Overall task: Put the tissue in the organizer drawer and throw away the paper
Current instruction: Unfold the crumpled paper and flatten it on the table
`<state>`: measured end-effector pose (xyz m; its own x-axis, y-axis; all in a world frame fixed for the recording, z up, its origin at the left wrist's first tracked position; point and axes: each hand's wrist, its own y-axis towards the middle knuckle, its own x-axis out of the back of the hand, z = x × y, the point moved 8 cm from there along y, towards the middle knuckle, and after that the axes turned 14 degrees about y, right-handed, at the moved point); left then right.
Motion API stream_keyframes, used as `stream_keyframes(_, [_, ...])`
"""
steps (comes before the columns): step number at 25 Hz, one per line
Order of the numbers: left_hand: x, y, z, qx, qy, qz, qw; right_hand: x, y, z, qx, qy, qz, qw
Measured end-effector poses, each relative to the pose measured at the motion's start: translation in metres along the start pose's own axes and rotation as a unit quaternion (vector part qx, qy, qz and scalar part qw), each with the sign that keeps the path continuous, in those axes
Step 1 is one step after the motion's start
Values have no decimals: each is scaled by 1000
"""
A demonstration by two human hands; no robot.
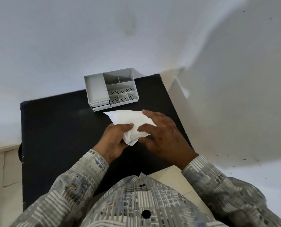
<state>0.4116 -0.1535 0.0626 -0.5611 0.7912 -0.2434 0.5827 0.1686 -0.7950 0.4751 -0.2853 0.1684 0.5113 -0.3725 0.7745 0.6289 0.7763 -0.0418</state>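
At the centre of the frame, above the black table (54,128), both hands hold a white tissue (130,123). The left hand (115,140) pinches its near corner, thumb on top and fingers curled shut beneath; the right hand (162,136) has its fingers spread loosely over the tissue's right side. The tissue's long axis runs from the hands up and left, its free tip pointing at the grey organizer (110,89) just beyond. The 2 stacked drawers (100,105) sit at the organizer's lower left front, apparently closed, nearer the left hand. Open tabletop lies left.
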Motion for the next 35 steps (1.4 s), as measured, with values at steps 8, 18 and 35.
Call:
stream_keyframes(8, [28, 5, -20, 21, 1, -35, 999, -44, -15, 11, -61, -92, 98, 989])
stream_keyframes(18, [75, -11, -23, -5, 85, -32, 996, -92, 5, 58, -115, -150, 23, 982])
stream_keyframes(35, [107, -23, 3, 38, 147, 40, 988, -131, 2, 89, -78, -84, -67, 991])
